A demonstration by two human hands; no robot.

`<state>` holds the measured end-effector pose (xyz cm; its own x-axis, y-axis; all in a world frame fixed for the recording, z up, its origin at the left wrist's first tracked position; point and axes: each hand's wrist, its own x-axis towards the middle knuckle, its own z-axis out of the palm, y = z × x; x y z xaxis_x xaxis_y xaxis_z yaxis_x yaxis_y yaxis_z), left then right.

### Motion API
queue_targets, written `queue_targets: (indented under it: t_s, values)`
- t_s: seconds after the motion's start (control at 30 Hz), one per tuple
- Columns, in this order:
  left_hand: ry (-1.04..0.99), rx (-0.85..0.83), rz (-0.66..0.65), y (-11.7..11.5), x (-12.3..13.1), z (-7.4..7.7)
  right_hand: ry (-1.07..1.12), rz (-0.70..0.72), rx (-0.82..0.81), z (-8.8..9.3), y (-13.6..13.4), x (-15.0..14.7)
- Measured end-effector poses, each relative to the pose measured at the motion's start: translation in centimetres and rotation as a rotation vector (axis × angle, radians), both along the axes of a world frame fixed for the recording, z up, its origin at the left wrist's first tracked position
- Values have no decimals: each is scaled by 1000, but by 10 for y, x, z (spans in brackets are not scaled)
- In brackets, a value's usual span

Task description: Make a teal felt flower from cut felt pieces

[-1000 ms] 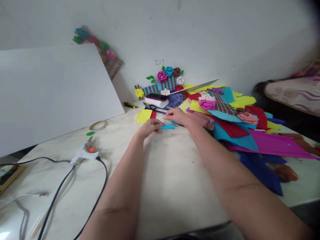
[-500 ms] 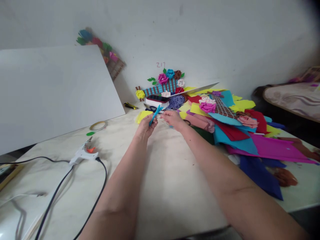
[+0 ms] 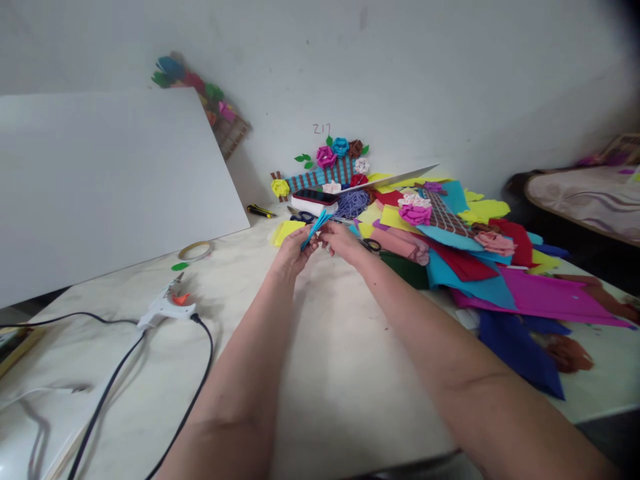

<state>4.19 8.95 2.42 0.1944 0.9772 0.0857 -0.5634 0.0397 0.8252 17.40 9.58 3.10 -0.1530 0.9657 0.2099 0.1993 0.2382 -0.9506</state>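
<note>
My left hand (image 3: 296,249) is closed round a small bundle of thin light-blue strips (image 3: 317,227), which look like paper and stick up at a slant from the fingers. My right hand (image 3: 339,240) is right beside it, its fingers curled in towards the bundle's side. What those fingertips pinch, if anything, is too small to make out. Behind the hands lie yellow paper (image 3: 286,232), dark-handled scissors (image 3: 302,216) and a phone (image 3: 315,197) resting on a white box. A second pair of scissors (image 3: 371,245) shows its black handle by my right wrist.
A white glue gun (image 3: 167,308) with a black cord lies at left, near a tape roll (image 3: 195,251). A large white board (image 3: 120,193) leans at the back left. Heaped coloured paper (image 3: 465,273) covers the right side. A yellow cutter (image 3: 261,211) and a flower-decorated paper guitar (image 3: 320,177) are at the back.
My right hand has shifted slightly left, close against the blue strips, uncovering more of the scissors' handle at its wrist. The strips lean a little further right.
</note>
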Motion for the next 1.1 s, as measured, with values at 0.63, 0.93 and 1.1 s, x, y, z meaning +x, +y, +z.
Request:
queue_targets:
  t_s: [0.63,0.93,1.1]
  values:
    - [4,-55,76,2,1,0,146,-93,-69,1,0,3]
    - [39,-67,22,2,0,-2,365,-46,-228,2,-7,-5]
    - [4,-91,6,0,0,-1,388,-35,-213,-1,-4,-4]
